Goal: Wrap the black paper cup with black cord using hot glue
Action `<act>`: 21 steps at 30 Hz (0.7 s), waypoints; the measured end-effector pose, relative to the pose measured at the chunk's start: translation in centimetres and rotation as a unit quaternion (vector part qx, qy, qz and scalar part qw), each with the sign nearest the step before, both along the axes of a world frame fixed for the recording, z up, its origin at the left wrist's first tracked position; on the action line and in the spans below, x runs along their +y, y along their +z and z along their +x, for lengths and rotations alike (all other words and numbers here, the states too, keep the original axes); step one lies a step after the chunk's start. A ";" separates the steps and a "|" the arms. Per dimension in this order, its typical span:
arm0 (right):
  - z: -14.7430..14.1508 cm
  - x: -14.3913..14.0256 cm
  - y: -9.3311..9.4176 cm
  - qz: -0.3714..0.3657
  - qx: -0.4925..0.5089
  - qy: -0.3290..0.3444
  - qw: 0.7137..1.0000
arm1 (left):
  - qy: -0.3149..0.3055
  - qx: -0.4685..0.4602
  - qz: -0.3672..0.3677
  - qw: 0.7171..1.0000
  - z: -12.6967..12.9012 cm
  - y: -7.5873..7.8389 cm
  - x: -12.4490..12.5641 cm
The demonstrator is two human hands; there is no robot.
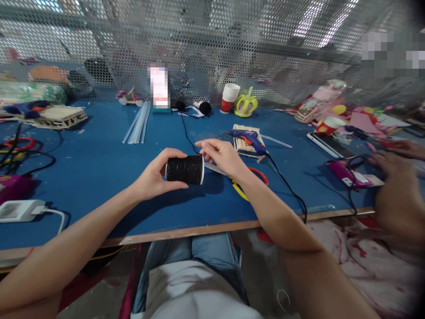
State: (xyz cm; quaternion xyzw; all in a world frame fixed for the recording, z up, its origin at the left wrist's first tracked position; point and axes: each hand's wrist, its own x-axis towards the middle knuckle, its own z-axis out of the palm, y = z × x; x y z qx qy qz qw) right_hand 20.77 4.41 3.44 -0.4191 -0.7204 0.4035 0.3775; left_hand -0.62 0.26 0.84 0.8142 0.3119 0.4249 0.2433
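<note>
My left hand (157,170) is wrapped around a short cylinder wound with black cord (184,169), holding it on its side above the table. A white rim shows at its right end. Beside that end, my right hand (221,153) has its fingers pinched together at a thin black cord (187,133). The cord runs back across the table to the far side. Under my right wrist lie scissors with red and yellow handles (241,190), blades toward the cylinder and partly hidden. A blue hot glue gun (249,138) rests on a craft-stick panel (251,153) beyond my right hand.
Glue sticks (137,124), a phone (160,86), stacked paper cups (229,97) and a yellow-green crown-shaped basket (246,104) stand along the mesh screen. A white charger (21,210) is at left. Another person's hands (388,155) work at right, near a phone (330,145).
</note>
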 end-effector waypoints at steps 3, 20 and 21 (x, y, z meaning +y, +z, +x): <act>0.1 -0.5 0.3 0.002 0.014 -0.033 0.999 | 0.055 -0.016 -0.013 0.998 0.1 -0.3 0.1; -1.2 -2.8 -0.4 0.019 -0.039 0.099 0.994 | 0.059 -0.067 -0.183 0.979 0.3 -0.4 0.3; -1.1 -2.8 -0.4 0.024 -0.049 0.102 0.993 | 0.069 -0.059 -0.179 0.980 0.3 -0.3 0.3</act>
